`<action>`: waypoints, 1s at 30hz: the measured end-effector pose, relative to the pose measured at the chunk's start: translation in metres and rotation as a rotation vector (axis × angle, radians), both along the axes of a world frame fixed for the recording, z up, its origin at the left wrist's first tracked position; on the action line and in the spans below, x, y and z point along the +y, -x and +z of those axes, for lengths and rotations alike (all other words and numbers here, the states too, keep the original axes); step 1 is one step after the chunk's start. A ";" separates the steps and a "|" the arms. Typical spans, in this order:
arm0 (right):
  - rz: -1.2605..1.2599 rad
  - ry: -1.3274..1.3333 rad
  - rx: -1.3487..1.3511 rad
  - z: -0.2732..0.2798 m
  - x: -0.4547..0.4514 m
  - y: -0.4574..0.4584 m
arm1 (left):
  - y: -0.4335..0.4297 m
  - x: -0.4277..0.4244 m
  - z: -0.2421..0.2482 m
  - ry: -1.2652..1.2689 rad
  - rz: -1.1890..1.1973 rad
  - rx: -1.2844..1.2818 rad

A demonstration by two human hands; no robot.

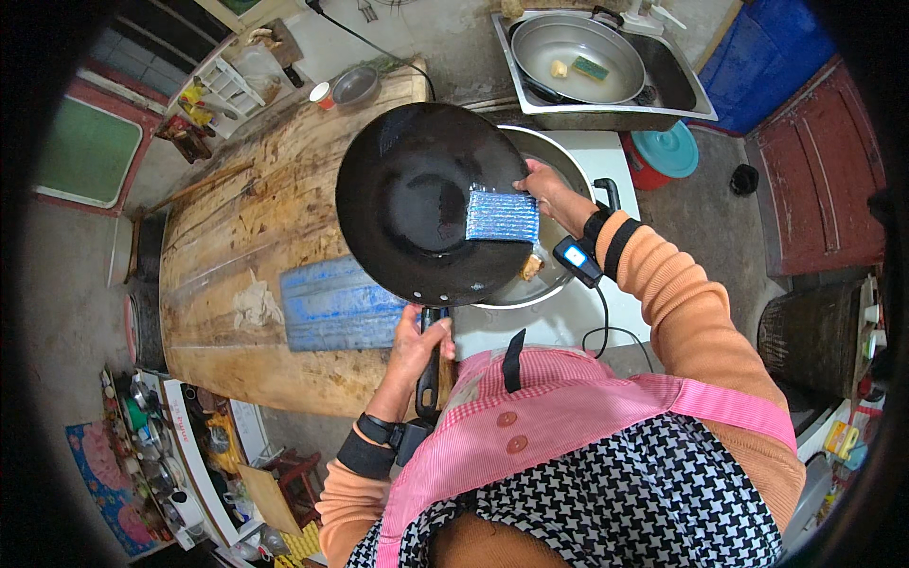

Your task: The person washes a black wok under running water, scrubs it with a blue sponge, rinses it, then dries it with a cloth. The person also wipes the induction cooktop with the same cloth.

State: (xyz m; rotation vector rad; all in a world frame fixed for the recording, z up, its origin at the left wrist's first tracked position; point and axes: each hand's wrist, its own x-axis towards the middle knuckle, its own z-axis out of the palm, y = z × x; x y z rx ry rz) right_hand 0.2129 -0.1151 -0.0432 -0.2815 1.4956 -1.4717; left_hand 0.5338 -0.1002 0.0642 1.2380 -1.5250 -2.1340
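Observation:
A black wok is held over a wide light-rimmed pan and covers much of it. My left hand grips the wok's black handle just below the rivets. At the right rim, the fingers of my right hand grip the wok's edge. A shiny blue scrubbing sponge lies against the wok's inner right side, close to those fingers. Below it, a yellowish-brown lump shows inside the pan; its kind is unclear. Part of my right hand is hidden from view.
A worn wooden table stands at left with a blue board and a crumpled cloth. The metal sink at back right holds a wide pan with a green scouring sponge. A red bucket with a turquoise lid sits below.

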 end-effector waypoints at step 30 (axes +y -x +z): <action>1.033 -0.241 1.470 0.045 0.045 -0.063 | 0.027 -0.005 -0.004 -0.167 0.110 -0.008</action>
